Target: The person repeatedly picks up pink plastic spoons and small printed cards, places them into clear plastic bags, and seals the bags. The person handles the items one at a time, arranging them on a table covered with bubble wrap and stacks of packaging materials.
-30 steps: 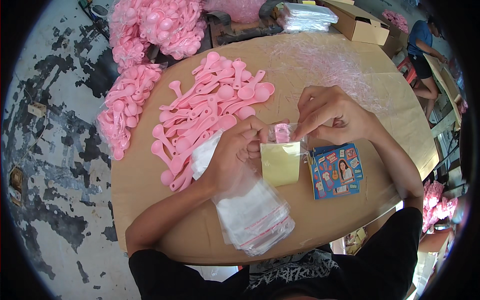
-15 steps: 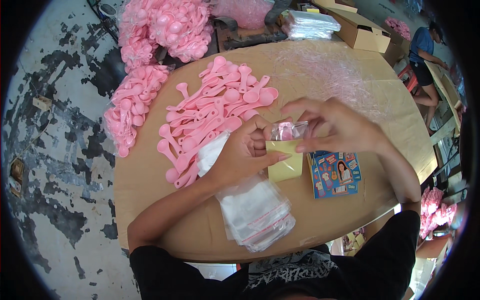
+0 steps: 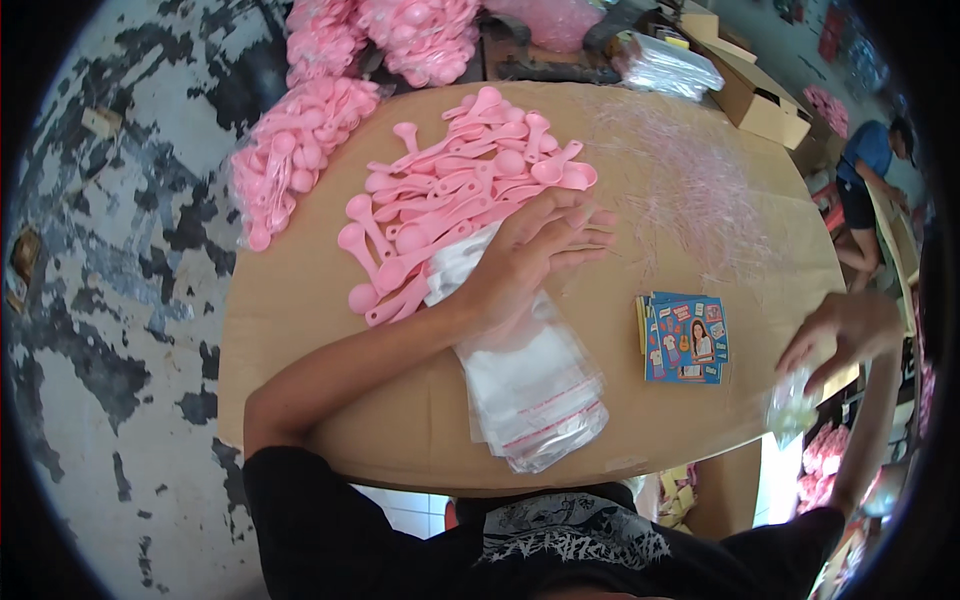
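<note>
My left hand [image 3: 540, 245] is over the middle of the table, fingers stretched out with nothing in them. Beside it lies a heap of pink plastic measuring spoons [image 3: 440, 215]. Under its wrist and forearm is a stack of clear plastic bags [image 3: 535, 390] with red-lined flaps. At the table's right edge, my right hand [image 3: 848, 325] grips a clear packet [image 3: 792, 408] from above. The packet is blurred, with something pale yellowish inside that I cannot make out. Between the hands sits a small stack of blue printed cards [image 3: 686, 340].
Bulging bags of pink spoons [image 3: 300, 150] lean at the table's far left. Thin clear strands [image 3: 690, 190] spread over the far right. Behind them stand packs of clear film [image 3: 668, 65] and a cardboard box [image 3: 755, 95]. Another person [image 3: 865, 170] is at the right.
My right hand has moved right and down to the table's edge, carrying the packet away from my left hand. My left hand has let go, its fingers now extended. The view has shifted slightly.
</note>
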Motion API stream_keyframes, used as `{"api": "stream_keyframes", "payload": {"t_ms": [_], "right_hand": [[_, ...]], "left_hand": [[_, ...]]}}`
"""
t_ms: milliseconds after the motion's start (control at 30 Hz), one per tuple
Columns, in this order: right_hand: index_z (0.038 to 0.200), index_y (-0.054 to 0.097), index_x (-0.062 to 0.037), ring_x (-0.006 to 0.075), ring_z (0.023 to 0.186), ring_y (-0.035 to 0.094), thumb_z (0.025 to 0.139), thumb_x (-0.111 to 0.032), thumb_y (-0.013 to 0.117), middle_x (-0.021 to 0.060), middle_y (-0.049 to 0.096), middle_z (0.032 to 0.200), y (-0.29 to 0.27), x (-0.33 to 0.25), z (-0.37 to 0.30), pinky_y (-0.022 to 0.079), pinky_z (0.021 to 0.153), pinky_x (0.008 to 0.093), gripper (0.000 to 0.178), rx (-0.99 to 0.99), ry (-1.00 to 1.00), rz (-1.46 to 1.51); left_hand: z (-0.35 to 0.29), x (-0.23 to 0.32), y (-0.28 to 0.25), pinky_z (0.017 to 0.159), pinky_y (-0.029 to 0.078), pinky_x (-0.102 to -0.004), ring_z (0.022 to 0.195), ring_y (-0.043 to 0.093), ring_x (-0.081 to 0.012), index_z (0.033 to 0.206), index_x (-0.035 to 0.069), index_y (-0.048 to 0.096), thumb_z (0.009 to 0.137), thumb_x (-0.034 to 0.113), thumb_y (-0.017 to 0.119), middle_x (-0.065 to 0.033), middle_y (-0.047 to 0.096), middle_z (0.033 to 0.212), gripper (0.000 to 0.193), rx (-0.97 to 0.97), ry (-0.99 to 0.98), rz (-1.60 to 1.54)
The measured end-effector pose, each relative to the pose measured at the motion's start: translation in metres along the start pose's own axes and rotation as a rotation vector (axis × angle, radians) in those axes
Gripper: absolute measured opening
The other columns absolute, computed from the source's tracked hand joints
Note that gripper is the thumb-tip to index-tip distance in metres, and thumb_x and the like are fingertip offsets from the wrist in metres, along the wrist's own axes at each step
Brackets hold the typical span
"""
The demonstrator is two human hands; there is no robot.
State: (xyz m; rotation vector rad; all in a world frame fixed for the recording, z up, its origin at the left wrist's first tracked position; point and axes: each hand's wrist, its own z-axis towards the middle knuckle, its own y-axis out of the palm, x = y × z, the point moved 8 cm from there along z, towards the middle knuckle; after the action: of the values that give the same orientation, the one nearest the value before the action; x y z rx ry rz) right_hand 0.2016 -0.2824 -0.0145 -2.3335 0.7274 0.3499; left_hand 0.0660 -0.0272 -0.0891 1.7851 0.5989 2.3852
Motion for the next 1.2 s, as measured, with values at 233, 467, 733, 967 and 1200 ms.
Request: {"api": "stream_keyframes", "payload": {"t_ms": [233, 467, 733, 967, 1200], "right_hand": [[0.096, 0.07, -0.004, 0.0294, 0.08, 0.067, 0.086, -0.032, 0.07, 0.0126, 0.07, 0.087, -0.021, -0.096, 0.078, 0.051, 0.073, 0.0386, 0.03, 0.801, -0.334, -0.035], [0.087, 0.067, -0.0016, 0.027, 0.068, 0.064, 0.092, -0.04, 0.062, 0.0116, 0.067, 0.076, -0.021, -0.14, 0.175, 0.049, 0.066, 0.0378, 0.039, 0.638, -0.318, -0.113], [0.083, 0.07, -0.005, 0.0194, 0.062, 0.063, 0.093, -0.033, 0.06, 0.0071, 0.069, 0.072, -0.021, -0.137, 0.173, 0.048, 0.062, 0.0354, 0.031, 0.498, -0.508, 0.13], [0.095, 0.073, -0.007, 0.0206, 0.062, 0.064, 0.09, -0.021, 0.064, 0.0116, 0.066, 0.069, -0.049, -0.114, 0.154, 0.048, 0.059, 0.0319, 0.017, 0.583, -0.365, -0.126], [0.088, 0.069, 0.0, 0.0091, 0.056, 0.053, 0.094, -0.02, 0.061, 0.0048, 0.063, 0.064, -0.089, -0.083, 0.113, 0.042, 0.052, 0.0267, 0.023, 0.669, -0.406, 0.122]], "left_hand": [[-0.001, 0.014, -0.007, 0.104, 0.044, -0.0431, 0.118, 0.056, -0.031, 0.12, 0.003, 0.045, 0.103, 0.026, 0.038, -0.0227, 0.056, 0.123, 0.029, 0.002, 0.097, -0.006], [-0.008, 0.041, 0.01, 0.104, 0.044, -0.0451, 0.12, 0.055, -0.034, 0.118, 0.003, 0.044, 0.103, 0.025, 0.035, -0.0248, 0.055, 0.122, 0.028, -0.048, 0.204, -0.013], [-0.007, 0.039, 0.007, 0.106, 0.041, -0.0486, 0.118, 0.056, -0.0384, 0.111, 0.001, 0.044, 0.101, 0.036, 0.035, -0.0271, 0.055, 0.122, 0.038, -0.092, 0.195, -0.07], [-0.006, 0.018, -0.008, 0.104, 0.037, -0.057, 0.111, 0.059, -0.0412, 0.097, 0.0, 0.051, 0.1, 0.04, 0.031, -0.022, 0.065, 0.093, 0.045, -0.241, 0.258, -0.188], [-0.008, 0.022, 0.0, 0.099, 0.044, -0.0467, 0.108, 0.062, -0.0316, 0.088, -0.004, 0.055, 0.099, 0.032, 0.046, -0.0188, 0.066, 0.082, 0.039, -0.333, 0.159, -0.022]]}}
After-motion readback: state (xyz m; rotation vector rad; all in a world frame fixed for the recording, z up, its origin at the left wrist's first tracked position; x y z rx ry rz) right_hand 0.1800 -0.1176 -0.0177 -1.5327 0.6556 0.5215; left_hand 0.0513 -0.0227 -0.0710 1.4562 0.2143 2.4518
